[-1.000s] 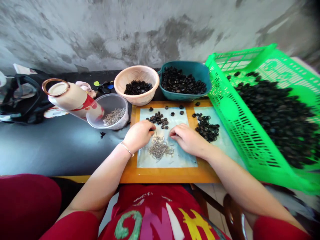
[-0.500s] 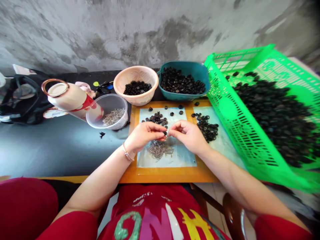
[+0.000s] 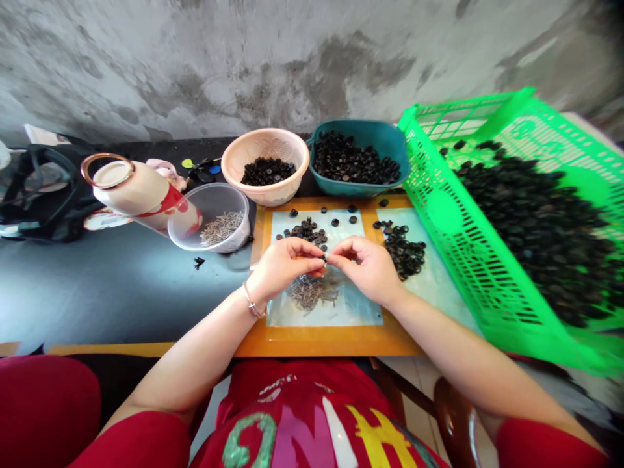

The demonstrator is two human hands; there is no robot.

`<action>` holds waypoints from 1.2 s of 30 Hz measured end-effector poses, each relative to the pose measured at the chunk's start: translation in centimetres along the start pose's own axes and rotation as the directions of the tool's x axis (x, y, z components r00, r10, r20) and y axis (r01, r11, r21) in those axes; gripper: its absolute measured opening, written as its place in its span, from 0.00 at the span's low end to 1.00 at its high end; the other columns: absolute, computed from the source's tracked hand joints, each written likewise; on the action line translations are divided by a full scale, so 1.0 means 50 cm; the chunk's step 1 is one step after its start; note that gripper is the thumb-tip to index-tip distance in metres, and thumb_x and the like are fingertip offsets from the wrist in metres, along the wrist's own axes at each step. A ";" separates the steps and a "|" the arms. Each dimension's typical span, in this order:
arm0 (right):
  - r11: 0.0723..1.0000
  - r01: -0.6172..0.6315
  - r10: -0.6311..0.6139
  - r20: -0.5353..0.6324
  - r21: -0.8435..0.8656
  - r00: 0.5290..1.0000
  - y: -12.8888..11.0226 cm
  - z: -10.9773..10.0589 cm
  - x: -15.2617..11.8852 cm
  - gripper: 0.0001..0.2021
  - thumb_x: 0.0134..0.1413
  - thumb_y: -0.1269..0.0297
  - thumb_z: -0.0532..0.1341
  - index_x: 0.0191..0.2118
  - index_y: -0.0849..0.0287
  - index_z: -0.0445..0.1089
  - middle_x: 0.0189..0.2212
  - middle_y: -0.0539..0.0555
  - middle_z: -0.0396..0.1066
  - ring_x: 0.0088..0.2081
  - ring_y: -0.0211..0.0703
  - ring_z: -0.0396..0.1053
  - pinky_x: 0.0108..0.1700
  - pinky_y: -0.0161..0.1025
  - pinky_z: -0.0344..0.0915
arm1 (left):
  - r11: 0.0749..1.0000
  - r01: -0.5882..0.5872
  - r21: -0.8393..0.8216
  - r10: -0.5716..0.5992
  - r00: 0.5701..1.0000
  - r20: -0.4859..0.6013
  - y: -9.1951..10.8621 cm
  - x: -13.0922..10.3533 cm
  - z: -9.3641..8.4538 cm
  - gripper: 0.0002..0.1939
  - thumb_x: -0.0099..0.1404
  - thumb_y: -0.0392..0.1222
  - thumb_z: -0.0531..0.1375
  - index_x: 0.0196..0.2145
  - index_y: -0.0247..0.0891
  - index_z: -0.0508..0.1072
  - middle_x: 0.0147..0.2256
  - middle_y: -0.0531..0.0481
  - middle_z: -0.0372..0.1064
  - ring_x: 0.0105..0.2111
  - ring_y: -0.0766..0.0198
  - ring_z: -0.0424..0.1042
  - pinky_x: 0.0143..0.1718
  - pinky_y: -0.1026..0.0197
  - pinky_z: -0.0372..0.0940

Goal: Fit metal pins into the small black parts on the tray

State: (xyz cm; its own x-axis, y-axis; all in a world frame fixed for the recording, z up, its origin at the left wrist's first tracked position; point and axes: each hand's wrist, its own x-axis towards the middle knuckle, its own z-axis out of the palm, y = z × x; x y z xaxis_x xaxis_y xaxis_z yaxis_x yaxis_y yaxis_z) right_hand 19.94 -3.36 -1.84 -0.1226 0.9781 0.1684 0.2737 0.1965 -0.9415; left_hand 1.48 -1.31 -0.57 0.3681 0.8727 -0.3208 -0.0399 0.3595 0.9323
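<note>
Head view: at the center of the frame, the person's left hand (image 3: 283, 265) pinches a small black piece (image 3: 323, 258), largely hidden by the fingers. The right hand (image 3: 368, 270) meets it there, its thumb and forefinger drawn together; whether they grip anything is too small to tell. The small black piece sits between the two sets of fingertips, above the wooden board (image 3: 312, 347). A heap of metal pins (image 3: 308, 294) lies just below the hands in the frame, and a cluster of black discs (image 3: 306, 229) just above. The green basket (image 3: 453, 221) stands at the right of the frame, well apart from both.
</note>
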 end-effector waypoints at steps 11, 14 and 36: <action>0.986 0.072 -0.078 -0.035 -0.148 0.996 -0.004 -0.008 -0.005 0.03 0.53 0.66 0.67 0.31 0.57 0.77 0.29 0.50 0.78 0.31 0.40 0.74 0.35 0.36 0.70 | 0.991 -0.124 0.059 0.128 0.989 -0.080 -0.009 -0.002 0.003 0.13 0.47 0.39 0.72 0.32 0.33 0.79 0.27 0.49 0.78 0.28 0.61 0.78 0.34 0.61 0.73; 0.983 0.078 -0.083 -0.022 -0.166 0.996 -0.003 -0.004 -0.009 0.03 0.53 0.66 0.66 0.30 0.58 0.77 0.29 0.51 0.78 0.30 0.40 0.73 0.34 0.36 0.69 | 0.992 -0.125 0.013 0.125 0.988 -0.094 -0.012 -0.001 0.006 0.13 0.45 0.38 0.73 0.30 0.33 0.78 0.27 0.48 0.78 0.27 0.62 0.78 0.34 0.60 0.74; 0.631 0.075 -0.191 -0.062 -0.772 0.980 0.076 -0.145 0.072 0.07 0.54 0.64 0.65 0.39 0.58 0.76 0.37 0.58 0.75 0.42 0.54 0.69 0.48 0.53 0.65 | 0.987 -0.034 -0.159 0.025 0.998 -0.061 -0.025 0.006 0.015 0.13 0.49 0.35 0.71 0.33 0.31 0.75 0.28 0.47 0.78 0.28 0.64 0.79 0.34 0.64 0.74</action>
State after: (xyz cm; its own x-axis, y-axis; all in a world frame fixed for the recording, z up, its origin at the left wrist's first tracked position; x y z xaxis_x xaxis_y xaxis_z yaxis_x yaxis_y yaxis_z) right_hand 27.48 1.39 -2.70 -0.1138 0.9249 0.3628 0.9000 0.2506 -0.3566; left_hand 2.33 -1.74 -1.69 0.3097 0.8998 -0.3074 -0.1994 0.3776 0.9042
